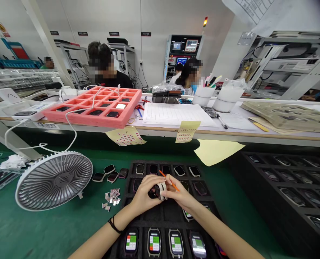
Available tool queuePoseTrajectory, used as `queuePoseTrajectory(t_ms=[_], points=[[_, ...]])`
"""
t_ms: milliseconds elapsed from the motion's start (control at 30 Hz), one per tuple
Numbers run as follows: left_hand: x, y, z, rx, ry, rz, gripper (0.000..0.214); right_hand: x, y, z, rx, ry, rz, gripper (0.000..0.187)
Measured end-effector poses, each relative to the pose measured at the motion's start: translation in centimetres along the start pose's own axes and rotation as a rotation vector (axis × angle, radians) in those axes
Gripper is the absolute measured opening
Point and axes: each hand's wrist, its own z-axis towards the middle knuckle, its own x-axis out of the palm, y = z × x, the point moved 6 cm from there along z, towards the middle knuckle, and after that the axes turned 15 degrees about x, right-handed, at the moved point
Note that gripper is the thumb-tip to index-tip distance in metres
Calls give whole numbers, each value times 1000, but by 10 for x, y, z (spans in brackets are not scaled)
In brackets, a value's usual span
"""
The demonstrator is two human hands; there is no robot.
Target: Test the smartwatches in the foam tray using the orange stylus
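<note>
Left hand (145,194): fingers closed, gripping a smartwatch (156,190) above the black foam tray (164,212).
Right hand (183,196): fingers pinching the watch's white strip (163,190), orange stick (175,186) alongside.
Risk: a slipping grip could drop it onto the tray's watches (154,242), scratching screens.

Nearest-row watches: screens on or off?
On: the smartwatches nearest the camera show lit green, red and white displays.

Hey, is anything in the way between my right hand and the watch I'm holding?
No, nothing visible stands between them. The right hand touches the watch directly, and the left hand holds its other side. The orange stick pinched in the right hand crosses above the watch and doesn't seem to block it.
</note>
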Motion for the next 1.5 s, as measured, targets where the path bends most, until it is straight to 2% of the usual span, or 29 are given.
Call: queuePoseTrajectory(t_ms=[167, 267, 333, 400, 567, 800, 1133, 1367, 1500], points=[[0, 1, -2, -20, 2, 15, 42, -1, 5, 0, -50, -24, -83, 40], [-4, 6, -5, -98, -33, 40, 45, -15, 21, -5, -154, -157, -185, 26], [-7, 11, -8, -161, -53, 28, 47, -26, 34, -13, -258, -248, -188, 36], [-6, 14, -9, -207, -53, -8, 47, -32, 45, -23, -364, -282, -166, 44], [-5, 18, -11, -277, -48, -36, 50, -23, 54, -44, -542, -266, -261, 47], [-4, 18, -11, -300, -32, -53, 50, -11, 55, -47, -563, -261, -310, 48], [-4, 19, -11, -323, -36, -47, 50, -12, 54, -50, -585, -352, -356, 50], [-4, 20, -13, -342, -43, -12, 50, -10, 49, -50, -596, -424, -501, 52], [-2, 22, -15, -347, -26, 16, 51, -10, 48, -48, -577, -441, -511, 54]])
